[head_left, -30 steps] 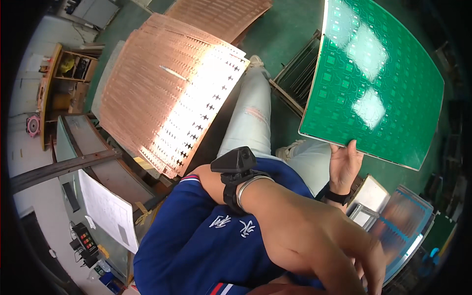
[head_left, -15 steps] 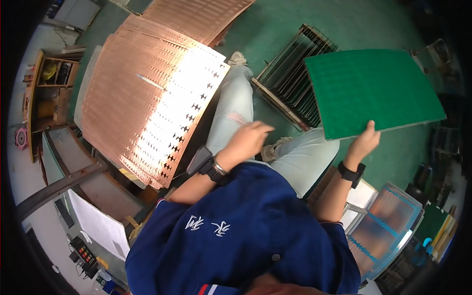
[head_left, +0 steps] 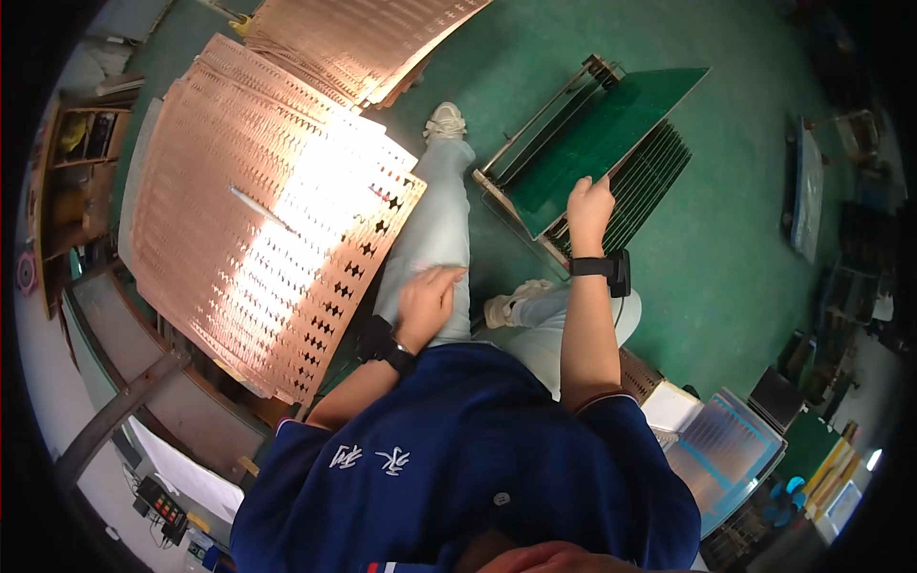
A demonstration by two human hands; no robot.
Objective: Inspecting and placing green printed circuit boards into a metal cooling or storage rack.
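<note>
My right hand (head_left: 590,212) grips the near edge of a green rectangular board (head_left: 597,143). The board stands tilted over a slotted metal rack (head_left: 659,181) on the floor, and its lower edge is hidden, so I cannot tell how far it sits in a slot. Over my lap, my left hand (head_left: 428,304) is closed with nothing visible in it. Left of that hand lies a stack of copper-coloured sheets (head_left: 201,181) with rows of cut-out marks along one edge. A thin pale pen-like stick (head_left: 256,206) rests on the top sheet.
A second copper-coloured stack (head_left: 373,33) lies beyond the first. At lower right stands a clear, blue-striped panel (head_left: 721,449) beside a small blue fan (head_left: 785,500). A metal bar (head_left: 119,411) crosses at lower left, near a wooden shelf (head_left: 81,172).
My right hand has carried the green board leftward from beside the rack and tilted it over the slots. My left hand has shifted slightly left and closer to my body.
</note>
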